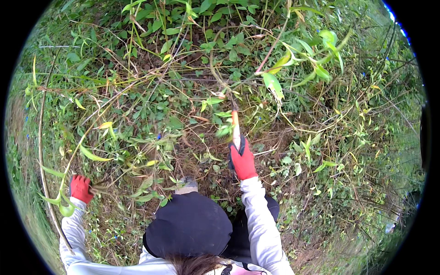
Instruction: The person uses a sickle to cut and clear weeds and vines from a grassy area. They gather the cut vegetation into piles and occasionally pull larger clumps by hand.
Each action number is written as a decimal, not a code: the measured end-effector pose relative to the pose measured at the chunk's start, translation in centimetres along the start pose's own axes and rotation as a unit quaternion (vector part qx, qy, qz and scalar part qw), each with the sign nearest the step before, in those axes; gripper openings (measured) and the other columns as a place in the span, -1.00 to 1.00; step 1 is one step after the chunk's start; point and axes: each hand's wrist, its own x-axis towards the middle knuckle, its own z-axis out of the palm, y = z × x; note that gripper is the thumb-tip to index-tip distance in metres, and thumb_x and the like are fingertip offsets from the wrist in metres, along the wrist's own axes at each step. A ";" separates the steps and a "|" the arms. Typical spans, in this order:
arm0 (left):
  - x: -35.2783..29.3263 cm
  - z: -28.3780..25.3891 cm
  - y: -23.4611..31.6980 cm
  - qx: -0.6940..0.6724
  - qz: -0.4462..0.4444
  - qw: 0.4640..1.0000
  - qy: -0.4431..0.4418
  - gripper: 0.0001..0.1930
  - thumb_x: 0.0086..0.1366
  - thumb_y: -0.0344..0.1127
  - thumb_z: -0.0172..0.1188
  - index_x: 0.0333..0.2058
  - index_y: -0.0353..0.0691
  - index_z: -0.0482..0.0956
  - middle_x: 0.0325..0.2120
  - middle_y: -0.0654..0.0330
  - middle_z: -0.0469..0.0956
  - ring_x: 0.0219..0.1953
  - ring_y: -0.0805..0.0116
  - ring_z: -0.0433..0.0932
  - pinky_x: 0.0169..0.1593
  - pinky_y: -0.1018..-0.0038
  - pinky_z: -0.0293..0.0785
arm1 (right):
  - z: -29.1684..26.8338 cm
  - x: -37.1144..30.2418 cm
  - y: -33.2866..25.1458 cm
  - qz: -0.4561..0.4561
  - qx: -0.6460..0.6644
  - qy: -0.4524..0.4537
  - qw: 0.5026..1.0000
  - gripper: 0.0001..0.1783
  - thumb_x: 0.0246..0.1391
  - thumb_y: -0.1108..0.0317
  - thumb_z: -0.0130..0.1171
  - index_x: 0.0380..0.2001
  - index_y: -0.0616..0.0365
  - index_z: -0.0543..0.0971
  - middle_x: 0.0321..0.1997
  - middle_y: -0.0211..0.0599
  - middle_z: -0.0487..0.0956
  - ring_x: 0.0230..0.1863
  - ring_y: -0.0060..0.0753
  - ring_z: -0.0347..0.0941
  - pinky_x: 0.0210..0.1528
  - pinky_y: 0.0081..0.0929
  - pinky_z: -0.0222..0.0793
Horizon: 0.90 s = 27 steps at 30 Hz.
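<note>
My right hand [243,160], in a red and dark work glove, is closed around the pale, orange-ended handle of a sickle [236,126]. Its thin, brownish curved blade reaches away from me into the weeds, partly covered by leaves. At the lower left, my left hand [81,188] wears a red glove too. Its fingers are closed on a bunch of plant stems [103,187], whose leafy ends trail to the right toward my knee. A long bare stem [42,151] passes just left of that hand, in front of my sleeve.
Dense green weeds [178,114] and creeping stems cover the ground. A leafy shoot [316,55] hangs across the upper right. Thin, dark bare stalks [389,82] stand along the right side. My dark-trousered knee [192,224] and a shoe [186,185] are at bottom centre.
</note>
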 end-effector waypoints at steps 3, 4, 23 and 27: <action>5.2 -4.0 4.7 -0.041 -0.005 0.999 -0.024 -0.53 -0.31 -0.21 0.41 -0.30 -0.14 0.56 -0.31 0.05 0.57 -0.14 0.02 0.53 0.09 0.15 0.34 | 0.8 0.1 2.7 0.049 0.022 -0.046 0.998 -0.33 0.16 0.09 0.13 0.27 0.08 0.22 -0.21 0.04 0.60 -0.20 -0.05 0.59 -0.15 -0.22 0.45; 6.3 -5.1 6.1 -0.026 0.031 0.998 -0.038 -0.51 -0.31 -0.20 0.42 -0.28 -0.13 0.57 -0.30 0.08 0.57 -0.18 0.05 0.55 0.09 0.15 0.35 | 0.9 -1.1 1.5 0.079 0.012 -0.062 0.995 -0.33 0.16 0.09 0.12 0.25 0.11 0.22 -0.23 0.04 0.60 -0.21 -0.06 0.59 -0.16 -0.21 0.45; 40.4 -2.0 30.7 -0.111 0.245 0.963 0.034 -0.31 0.08 -0.28 0.21 0.24 -0.13 0.27 0.29 -0.06 0.19 0.30 -0.09 0.22 0.35 0.17 0.16 | 0.5 -9.3 0.7 0.102 0.242 -0.070 0.962 -0.56 0.25 0.33 0.09 0.17 0.05 0.31 -0.49 -0.50 0.43 -0.58 -0.70 0.31 -0.56 -0.60 0.26; 45.4 3.6 33.2 -0.284 0.061 0.936 0.196 -0.56 0.28 -0.19 0.00 0.11 -0.19 0.40 0.07 -0.09 0.42 0.15 0.01 0.39 0.22 0.14 0.31 | 2.8 -5.5 1.8 0.049 0.270 -0.019 0.961 -0.73 0.27 0.36 0.05 0.00 0.05 0.32 -0.54 -0.53 0.37 -0.64 -0.70 0.27 -0.64 -0.61 0.21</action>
